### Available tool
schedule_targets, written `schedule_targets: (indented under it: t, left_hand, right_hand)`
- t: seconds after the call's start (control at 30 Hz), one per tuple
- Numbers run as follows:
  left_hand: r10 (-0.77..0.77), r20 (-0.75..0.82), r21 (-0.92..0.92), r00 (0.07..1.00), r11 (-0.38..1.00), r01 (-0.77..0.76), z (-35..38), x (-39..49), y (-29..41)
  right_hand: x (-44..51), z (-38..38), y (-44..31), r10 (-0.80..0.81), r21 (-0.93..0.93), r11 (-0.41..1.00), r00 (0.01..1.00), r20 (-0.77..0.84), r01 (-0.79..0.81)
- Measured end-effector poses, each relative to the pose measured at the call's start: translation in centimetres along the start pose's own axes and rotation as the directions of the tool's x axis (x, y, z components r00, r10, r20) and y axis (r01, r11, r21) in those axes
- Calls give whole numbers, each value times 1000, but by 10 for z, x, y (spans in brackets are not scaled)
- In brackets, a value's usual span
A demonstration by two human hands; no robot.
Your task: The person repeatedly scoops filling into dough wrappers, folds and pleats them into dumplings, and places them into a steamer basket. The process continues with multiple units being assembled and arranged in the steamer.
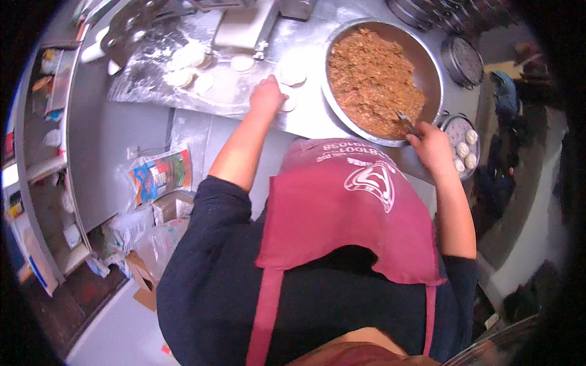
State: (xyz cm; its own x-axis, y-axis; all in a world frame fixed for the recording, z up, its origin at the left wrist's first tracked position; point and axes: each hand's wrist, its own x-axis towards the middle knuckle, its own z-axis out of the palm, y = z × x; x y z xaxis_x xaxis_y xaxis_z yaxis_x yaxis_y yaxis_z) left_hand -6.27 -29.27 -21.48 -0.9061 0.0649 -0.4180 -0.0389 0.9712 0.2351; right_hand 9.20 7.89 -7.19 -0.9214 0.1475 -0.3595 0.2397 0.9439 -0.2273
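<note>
My right hand (430, 142) grips the handle of a metal utensil (406, 122), its tip in the minced filling (375, 82) of a large steel bowl (384, 141). On the floured worktop, my left hand (268, 95) reaches to a round dough wrapper (289, 102); whether its fingers pinch the wrapper is unclear. Another stack of pale wrappers (293, 73) lies just beyond. More dough rounds (190, 56) are grouped to the left, and a single one (242, 62) sits near the dough machine. Several pleated buns (462, 149) rest in a round steamer tray (451, 129) right of the bowl.
A metal dough machine (238, 27) stands at the back of the worktop (151, 87). Round steamers (462, 60) line the right side. Shelves (50, 174) stand at far left, with a printed plastic bag (160, 176) and a cardboard box (142, 274) low down beside me.
</note>
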Motion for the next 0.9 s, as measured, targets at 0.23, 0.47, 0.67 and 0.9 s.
schedule_targets:
  t: [0.23,0.47,0.67,0.9]
  left_hand:
    - [62,203,-66,977,997,-50,-10,14,-12]
    - [280,36,-813,959,567,-135,-22,-29,-31]
    - [230,152,-837,961,-488,249,-37,-44,-40]
    - [160,348,-750,924,-544,377,-41,-59,-1]
  right_hand:
    - [56,21,-5,45,-336,942,996,82,-15]
    - [33,-8,-17,-140,-161,977,990,13,140]
    - [39,58,-64,-191,-165,968,981,18,191]
    - [68,73,-57,-296,80,954,949,111,289]
